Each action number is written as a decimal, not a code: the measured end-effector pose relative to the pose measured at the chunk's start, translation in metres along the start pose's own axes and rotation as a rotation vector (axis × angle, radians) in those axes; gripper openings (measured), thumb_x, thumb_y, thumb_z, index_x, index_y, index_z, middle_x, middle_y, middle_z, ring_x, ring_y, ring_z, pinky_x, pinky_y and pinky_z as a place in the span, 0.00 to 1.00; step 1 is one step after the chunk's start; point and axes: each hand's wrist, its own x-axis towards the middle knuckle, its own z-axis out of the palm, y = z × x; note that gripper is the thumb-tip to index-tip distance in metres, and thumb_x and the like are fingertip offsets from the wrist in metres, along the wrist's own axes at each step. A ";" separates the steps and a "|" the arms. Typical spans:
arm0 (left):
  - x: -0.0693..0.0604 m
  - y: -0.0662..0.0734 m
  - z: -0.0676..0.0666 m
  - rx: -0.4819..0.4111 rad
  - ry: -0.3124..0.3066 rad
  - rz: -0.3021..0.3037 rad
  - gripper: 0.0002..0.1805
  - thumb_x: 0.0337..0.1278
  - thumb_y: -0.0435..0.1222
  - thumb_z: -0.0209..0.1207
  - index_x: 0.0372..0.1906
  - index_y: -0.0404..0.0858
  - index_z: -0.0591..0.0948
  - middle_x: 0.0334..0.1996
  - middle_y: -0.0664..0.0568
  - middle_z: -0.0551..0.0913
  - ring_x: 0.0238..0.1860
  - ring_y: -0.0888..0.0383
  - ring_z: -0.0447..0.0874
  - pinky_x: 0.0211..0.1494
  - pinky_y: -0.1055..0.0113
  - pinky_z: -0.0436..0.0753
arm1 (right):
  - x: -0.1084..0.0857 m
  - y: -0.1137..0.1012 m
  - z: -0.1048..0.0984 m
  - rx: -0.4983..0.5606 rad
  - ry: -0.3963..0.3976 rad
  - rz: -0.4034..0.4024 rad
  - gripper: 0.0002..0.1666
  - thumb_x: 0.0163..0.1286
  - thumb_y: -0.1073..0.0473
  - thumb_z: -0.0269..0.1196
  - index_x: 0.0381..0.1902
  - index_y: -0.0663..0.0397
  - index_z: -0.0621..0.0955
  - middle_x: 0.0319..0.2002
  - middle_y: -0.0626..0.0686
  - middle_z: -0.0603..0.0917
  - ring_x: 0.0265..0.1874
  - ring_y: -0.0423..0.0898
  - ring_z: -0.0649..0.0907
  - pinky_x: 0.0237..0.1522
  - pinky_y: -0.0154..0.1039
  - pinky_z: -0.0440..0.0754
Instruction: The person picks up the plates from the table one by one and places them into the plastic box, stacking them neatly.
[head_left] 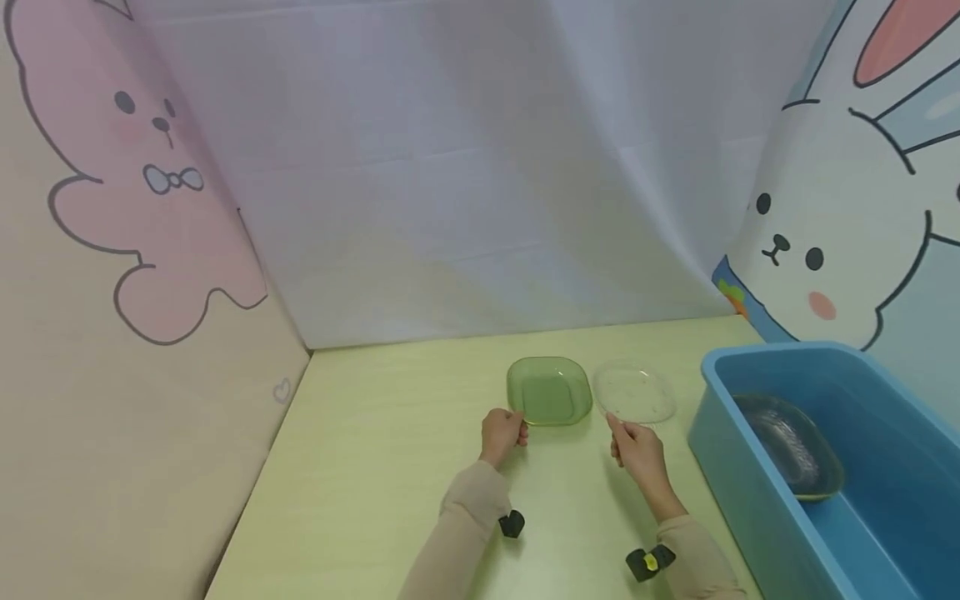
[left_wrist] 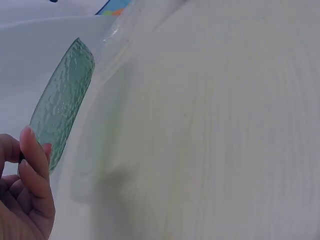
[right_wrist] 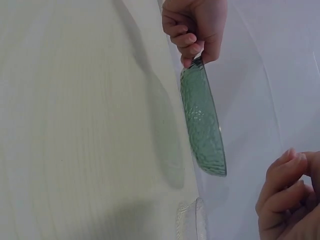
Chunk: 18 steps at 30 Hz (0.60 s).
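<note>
A green textured glass dish (head_left: 550,390) with rounded corners is held at its near left edge by my left hand (head_left: 502,435). In the left wrist view the thumb and fingers pinch the rim, and the dish (left_wrist: 65,97) is tilted above the table, its shadow apart from it. Just right of it, a clear dish (head_left: 634,392) sits on the table. My right hand (head_left: 636,448) is by the near left edge of that clear dish. From the right wrist, its fingers (right_wrist: 285,195) look loosely curled with nothing visible between them, apart from the clear dish (right_wrist: 191,220).
On the right stands a blue plastic bin (head_left: 757,517), with a dark greenish glass dish (head_left: 795,446) inside against its left wall. A pale yellow wood-grain table (head_left: 360,467) lies under everything. A white curtain (head_left: 450,167) hangs behind, and printed panels (head_left: 840,217) flank it.
</note>
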 end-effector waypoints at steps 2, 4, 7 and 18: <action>-0.002 0.003 -0.005 -0.010 0.007 0.004 0.18 0.61 0.36 0.50 0.19 0.33 0.80 0.12 0.55 0.77 0.12 0.66 0.74 0.22 0.73 0.77 | 0.001 0.002 0.000 0.000 -0.005 0.007 0.32 0.68 0.37 0.48 0.14 0.54 0.73 0.13 0.51 0.76 0.14 0.44 0.74 0.20 0.36 0.69; -0.004 0.007 -0.010 -0.013 0.011 0.025 0.18 0.60 0.36 0.50 0.19 0.32 0.81 0.12 0.55 0.77 0.11 0.66 0.74 0.23 0.72 0.77 | 0.002 0.002 0.000 -0.009 -0.007 0.004 0.32 0.68 0.38 0.48 0.14 0.54 0.73 0.13 0.51 0.76 0.14 0.45 0.74 0.21 0.36 0.69; -0.009 0.016 -0.018 -0.010 0.009 0.060 0.18 0.59 0.36 0.49 0.19 0.33 0.81 0.11 0.56 0.76 0.11 0.64 0.74 0.25 0.72 0.77 | 0.002 0.002 -0.001 -0.028 -0.006 -0.002 0.31 0.68 0.40 0.49 0.13 0.53 0.72 0.11 0.50 0.74 0.14 0.46 0.73 0.23 0.36 0.68; -0.046 0.037 -0.049 -0.169 0.053 0.135 0.16 0.59 0.37 0.49 0.22 0.33 0.80 0.12 0.57 0.74 0.11 0.65 0.73 0.20 0.73 0.72 | 0.005 0.001 0.001 -0.044 -0.028 -0.006 0.30 0.69 0.41 0.50 0.13 0.53 0.72 0.10 0.48 0.73 0.14 0.45 0.72 0.22 0.36 0.68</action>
